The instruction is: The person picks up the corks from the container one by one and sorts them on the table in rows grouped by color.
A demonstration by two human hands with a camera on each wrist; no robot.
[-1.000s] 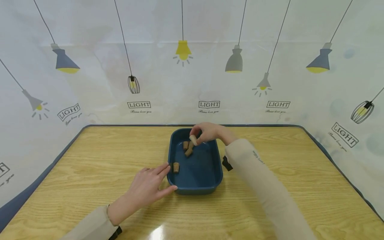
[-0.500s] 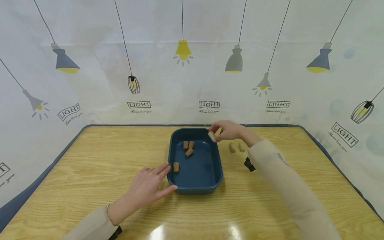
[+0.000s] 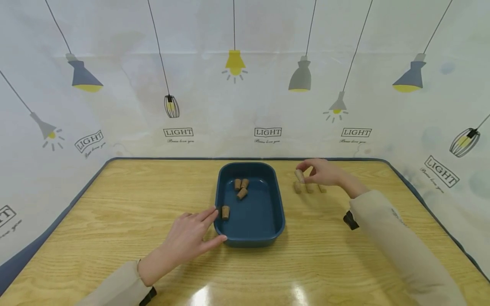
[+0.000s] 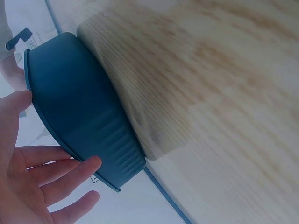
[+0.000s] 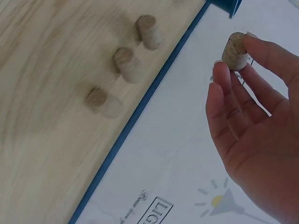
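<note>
My right hand (image 3: 323, 171) pinches a cork stopper (image 5: 236, 51) between thumb and fingertips, above the table to the right of a blue tray (image 3: 250, 243). Under and beside that hand, three corks stand in a row on the table; the nearest to the tray is a pale cork (image 3: 297, 187), and the right wrist view shows the middle cork (image 5: 126, 64) too. Inside the tray are a cluster of three corks, one being a tilted cork (image 3: 242, 194), and a single cork (image 3: 225, 213) by the left wall. With straight, spread fingers, my left hand (image 3: 187, 233) touches the tray's left rim.
The wooden table (image 3: 145, 191) stretches out on both sides of the tray. Behind it rises a pale wall covering (image 3: 210, 97) printed with lamps. The table's far edge has a dark blue border (image 5: 140, 109).
My right hand has carried the cork from over the tray to the right, above the standing corks. The left hand stays at the tray's rim.
</note>
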